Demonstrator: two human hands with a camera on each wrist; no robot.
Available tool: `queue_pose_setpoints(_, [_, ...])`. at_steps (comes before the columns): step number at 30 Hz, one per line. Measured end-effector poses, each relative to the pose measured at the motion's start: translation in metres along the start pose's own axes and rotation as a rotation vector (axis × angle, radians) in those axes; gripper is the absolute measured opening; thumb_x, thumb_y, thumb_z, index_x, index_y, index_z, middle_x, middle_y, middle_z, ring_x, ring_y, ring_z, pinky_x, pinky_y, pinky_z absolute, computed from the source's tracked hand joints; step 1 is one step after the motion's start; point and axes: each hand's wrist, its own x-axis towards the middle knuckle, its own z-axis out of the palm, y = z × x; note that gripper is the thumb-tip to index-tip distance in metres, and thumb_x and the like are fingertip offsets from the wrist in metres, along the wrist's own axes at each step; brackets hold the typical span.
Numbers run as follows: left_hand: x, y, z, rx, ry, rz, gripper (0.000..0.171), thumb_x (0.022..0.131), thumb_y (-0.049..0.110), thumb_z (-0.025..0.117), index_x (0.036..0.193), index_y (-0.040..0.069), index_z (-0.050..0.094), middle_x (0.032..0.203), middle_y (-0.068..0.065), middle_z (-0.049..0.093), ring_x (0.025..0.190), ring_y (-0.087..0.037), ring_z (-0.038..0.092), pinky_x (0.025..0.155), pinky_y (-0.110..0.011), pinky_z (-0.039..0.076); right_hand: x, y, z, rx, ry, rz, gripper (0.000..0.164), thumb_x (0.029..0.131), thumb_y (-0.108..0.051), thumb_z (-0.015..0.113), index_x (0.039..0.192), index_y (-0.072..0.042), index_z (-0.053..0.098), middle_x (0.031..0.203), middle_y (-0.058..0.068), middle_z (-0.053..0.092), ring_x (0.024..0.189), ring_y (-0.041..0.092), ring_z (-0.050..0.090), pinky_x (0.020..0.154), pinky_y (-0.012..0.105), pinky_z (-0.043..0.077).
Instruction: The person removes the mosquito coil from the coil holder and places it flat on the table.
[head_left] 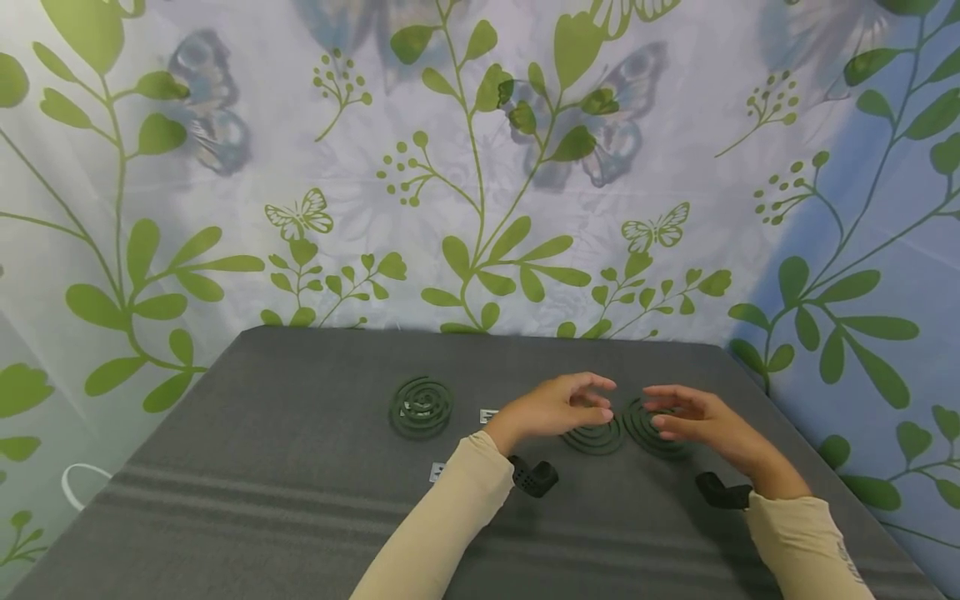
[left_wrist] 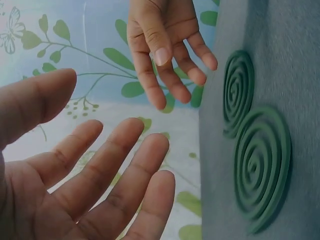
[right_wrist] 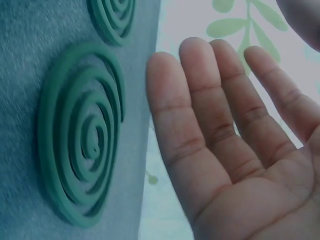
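Note:
Two green mosquito coils lie flat side by side on the grey table [head_left: 337, 525], towards the right. Over the left one of them, coil [head_left: 595, 439], hovers my left hand [head_left: 558, 406], fingers apart and gently bent, holding nothing. My right hand [head_left: 705, 425] hangs over the other coil [head_left: 654, 437], likewise relaxed with nothing in it. In the left wrist view the palms of the left hand [left_wrist: 100, 195] and right hand [left_wrist: 165, 37] face each other with a gap between. The right wrist view shows the right fingers [right_wrist: 200, 95] beside a coil [right_wrist: 52, 145], all loosely extended.
Further left lies another green coil [head_left: 422, 408], with a small metal piece showing at its middle. Small silvery metal pieces, one farther back [head_left: 487, 415] and one nearer [head_left: 437, 472], lie close to the left forearm. A leaf-patterned curtain [head_left: 480, 167] hangs behind the table.

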Motion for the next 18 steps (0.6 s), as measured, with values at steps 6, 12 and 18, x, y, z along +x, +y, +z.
queue_pose_setpoints(6, [-0.017,0.003,-0.014,0.067,-0.014,0.013,0.049,0.110,0.020,0.068,0.157,0.014,0.056,0.147,-0.011,0.067,0.131,-0.022,0.067,0.099,-0.028,0.054,0.006,-0.001,0.012,0.017,0.010,-0.036,0.053,0.110,-0.007,0.064,0.153,0.017,0.045,0.144,0.039,0.055,0.115,0.009,0.071,0.090,0.031,0.062])
queue_pose_setpoints(12, [-0.031,-0.001,-0.025,0.076,0.002,0.038,0.046,0.110,0.019,0.068,0.155,0.013,0.058,0.142,-0.008,0.070,0.131,-0.022,0.067,0.100,-0.028,0.055,0.010,-0.005,0.025,0.005,0.037,-0.073,0.049,0.109,-0.008,0.066,0.150,0.015,0.051,0.140,0.037,0.060,0.114,0.010,0.072,0.090,0.030,0.061])
queue_pose_setpoints(18, [-0.045,-0.011,-0.035,0.078,0.019,0.084,0.043,0.109,0.014,0.067,0.151,0.009,0.061,0.142,-0.011,0.070,0.129,-0.022,0.069,0.104,-0.027,0.054,0.013,-0.007,0.039,-0.030,0.073,-0.151,0.038,0.107,-0.005,0.068,0.142,0.007,0.062,0.131,0.012,0.072,0.112,0.004,0.069,0.088,0.029,0.060])
